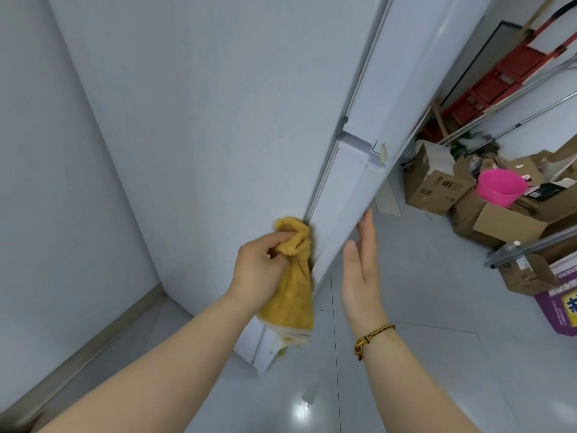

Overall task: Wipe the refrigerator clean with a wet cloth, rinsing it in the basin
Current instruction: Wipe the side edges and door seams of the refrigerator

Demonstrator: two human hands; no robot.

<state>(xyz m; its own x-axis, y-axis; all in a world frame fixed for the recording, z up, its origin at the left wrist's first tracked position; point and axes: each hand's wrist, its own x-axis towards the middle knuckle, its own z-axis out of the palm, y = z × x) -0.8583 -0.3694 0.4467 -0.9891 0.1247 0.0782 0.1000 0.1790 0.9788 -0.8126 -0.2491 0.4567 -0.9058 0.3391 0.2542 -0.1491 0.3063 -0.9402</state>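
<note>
The person is bunching a yellow cloth [292, 285] in the left hand [259, 270], fingers closed tight around it, and pressing its top against the seam where the refrigerator [218, 120] side panel meets the lower door [343, 195]. The right hand [359, 260] is hovering open and flat, holding nothing, just beside the door edge. To clean that groove well, a folded corner likely works better than a wad — steadying the door helps too. The pink basin [499, 187] is sitting well apart on cardboard boxes [437, 185].
</note>
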